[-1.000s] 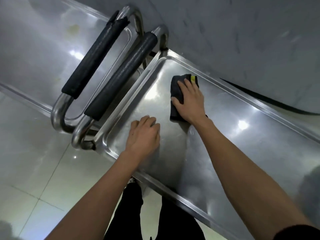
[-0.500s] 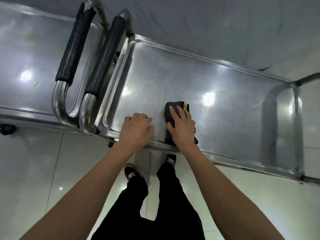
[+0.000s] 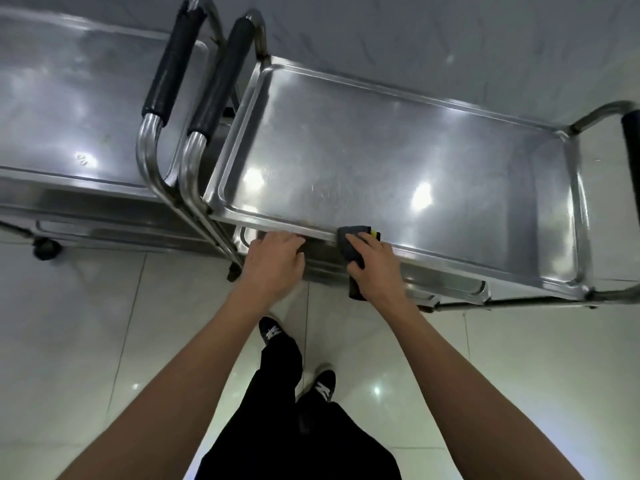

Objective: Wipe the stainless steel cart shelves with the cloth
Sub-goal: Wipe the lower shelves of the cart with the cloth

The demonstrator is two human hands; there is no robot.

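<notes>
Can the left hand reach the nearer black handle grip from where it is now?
Probably yes. The left hand rests at the top shelf near rim, and nothing stands between it and the black handle grip just beyond.

Commercial kitchen or service area: steel carts (image 3: 398,147) (two), glossy tiled floor (image 3: 104,341).
</notes>
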